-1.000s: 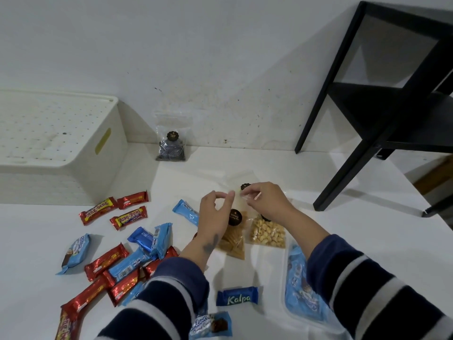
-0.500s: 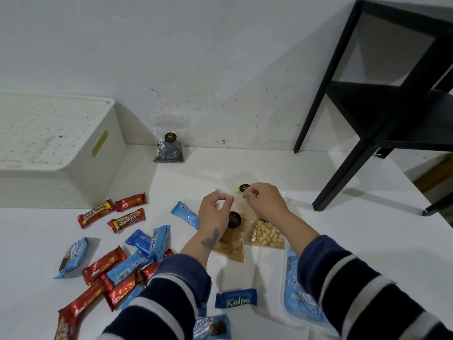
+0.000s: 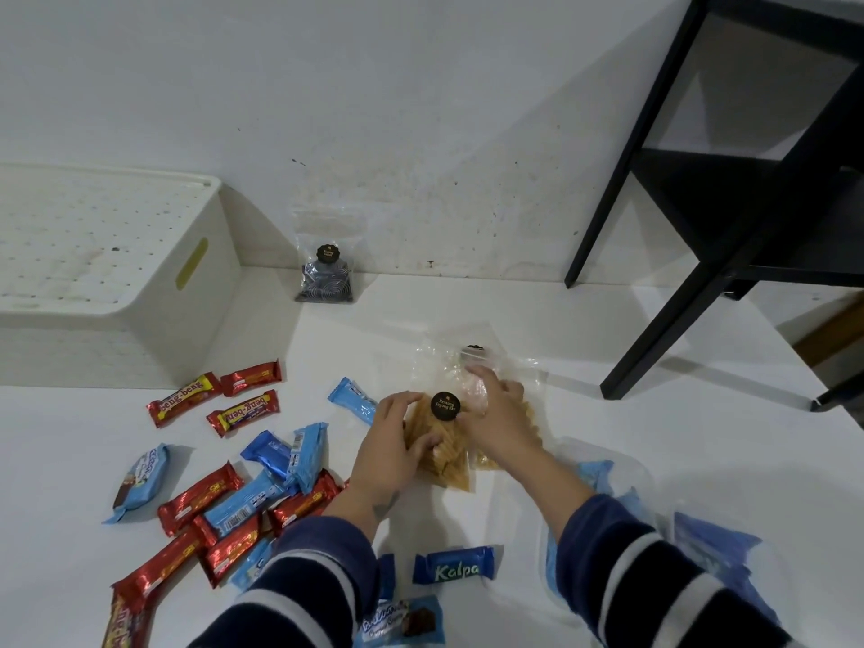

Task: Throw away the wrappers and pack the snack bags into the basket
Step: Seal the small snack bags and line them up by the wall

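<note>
- A white perforated basket (image 3: 107,254) lies turned over at 9 o'clock of the white floor (image 3: 631,413), up against the wall (image 3: 374,109).
- Red candy bars (image 3: 184,398) lie just at 3 o'clock of the basket's lower corner; more red and blue wrappers (image 3: 262,495) are heaped at 7 o'clock, some overlapping.
- A clear bag of dark snacks (image 3: 326,278) stands upright against the wall at 12 o'clock, well apart from the hands.
- The left hand (image 3: 390,453) grips the left side of the chip bag (image 3: 444,453), fingers curled round its edge and thumb on its front.
- The chip bag is at the centre of the floor, between both hands, with a round black sticker (image 3: 444,406) on its face.
- The right hand (image 3: 498,420) presses on the right side of the same bag and on other clear bags (image 3: 472,367) bunched behind it; its fingers bend over them, though whether they pinch cannot be told.
- A blue bar (image 3: 453,564) marked "Kalpa" lies at 6 o'clock, between the striped sleeves (image 3: 318,586).
- A clear packet of blue snacks (image 3: 603,479) lies at 4 o'clock, under the right forearm.
- A black shelf (image 3: 729,180) stands at 2 o'clock.
</note>
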### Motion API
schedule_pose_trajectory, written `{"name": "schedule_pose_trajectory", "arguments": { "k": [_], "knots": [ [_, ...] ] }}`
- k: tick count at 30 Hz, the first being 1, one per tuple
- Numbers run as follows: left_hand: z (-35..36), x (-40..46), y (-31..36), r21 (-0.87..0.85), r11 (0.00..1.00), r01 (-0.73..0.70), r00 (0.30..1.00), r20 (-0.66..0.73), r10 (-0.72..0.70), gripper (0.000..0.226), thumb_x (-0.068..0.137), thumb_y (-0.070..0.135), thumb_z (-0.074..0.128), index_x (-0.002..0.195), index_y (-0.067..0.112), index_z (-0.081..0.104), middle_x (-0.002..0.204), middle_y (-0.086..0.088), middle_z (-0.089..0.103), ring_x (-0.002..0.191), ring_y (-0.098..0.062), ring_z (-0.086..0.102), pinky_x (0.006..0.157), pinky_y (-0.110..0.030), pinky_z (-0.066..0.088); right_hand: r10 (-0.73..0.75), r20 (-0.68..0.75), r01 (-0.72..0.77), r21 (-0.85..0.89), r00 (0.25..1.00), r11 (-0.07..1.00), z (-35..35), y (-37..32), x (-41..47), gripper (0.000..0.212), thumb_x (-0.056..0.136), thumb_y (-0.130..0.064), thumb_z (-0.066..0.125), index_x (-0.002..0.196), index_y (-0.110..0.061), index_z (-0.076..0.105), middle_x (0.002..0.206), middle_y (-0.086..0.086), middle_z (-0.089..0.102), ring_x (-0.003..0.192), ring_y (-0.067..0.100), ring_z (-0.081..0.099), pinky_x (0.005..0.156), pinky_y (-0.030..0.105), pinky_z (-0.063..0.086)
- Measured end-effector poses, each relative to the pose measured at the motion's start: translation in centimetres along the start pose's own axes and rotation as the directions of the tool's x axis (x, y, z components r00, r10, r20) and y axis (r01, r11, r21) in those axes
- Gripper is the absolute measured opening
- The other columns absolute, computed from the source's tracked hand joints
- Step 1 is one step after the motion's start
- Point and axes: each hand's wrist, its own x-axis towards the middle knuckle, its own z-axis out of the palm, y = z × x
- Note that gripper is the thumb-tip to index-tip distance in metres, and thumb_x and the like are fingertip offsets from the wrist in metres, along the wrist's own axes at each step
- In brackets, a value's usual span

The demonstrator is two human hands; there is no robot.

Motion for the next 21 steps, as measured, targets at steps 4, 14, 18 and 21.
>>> {"name": "schedule_pose_trajectory", "arguments": {
  "k": [4,14,18,21],
  "knots": [
    [-0.5,0.2,-0.4,0.2,0.977,-0.069,0.998,0.001,0.071,0.052,0.084,0.044,0.063,0.129,0.033,0.041,0.132,0.013,0.041,0.109,-0.009,0.052,0.089,-0.027,0.045,0.011,-0.056,-0.007,0.074,0.998,0.997,1.3,0.4,-0.2,0.053,0.081,-0.001,0.06,0.125,-0.029,0.055,0.131,0.002,0.052,0.113,0.02,0.054,0.092,0.032,0.048],
    [-6.3,5.7,-5.1,0.609,0.769,0.196,0.971,-0.008,-0.241,0.078,0.09,0.067,0.022,0.151,0.024,0.0,0.159,-0.001,-0.013,0.145,-0.025,-0.016,0.115,-0.055,-0.001,-0.31,-0.102,0.309,-0.024,0.945,0.951,-0.3,-2.8,3.4,0.052,0.085,0.012,0.051,0.124,-0.023,0.056,0.111,-0.006,0.047,0.087,0.004,0.05,0.074,0.001,0.04],
    [-5.7,6.1,-6.4,0.67,0.719,0.185,0.945,0.079,-0.317,0.095,0.075,0.083,0.011,0.148,0.027,-0.017,0.154,-0.002,-0.028,0.138,-0.028,-0.031,0.109,-0.055,-0.017,-0.414,-0.101,0.408,-0.074,0.905,0.91,-1.3,-6.4,7.5,0.055,0.084,0.014,0.05,0.125,-0.023,0.055,0.111,-0.005,0.047,0.082,0.001,0.049,0.073,-0.001,0.04],
    [-5.5,6.4,-6.9,0.678,0.711,0.185,0.942,0.083,-0.324,0.1,0.068,0.087,0.004,0.145,0.03,-0.022,0.151,0.001,-0.035,0.131,-0.025,-0.04,0.107,-0.054,-0.021,-0.426,-0.121,0.423,-0.048,0.897,0.905,-0.8,-8.8,11.4,0.055,0.084,0.016,0.05,0.123,-0.022,0.056,0.111,-0.005,0.046,0.08,0.002,0.048,0.072,0.0,0.041]
  ]
}}
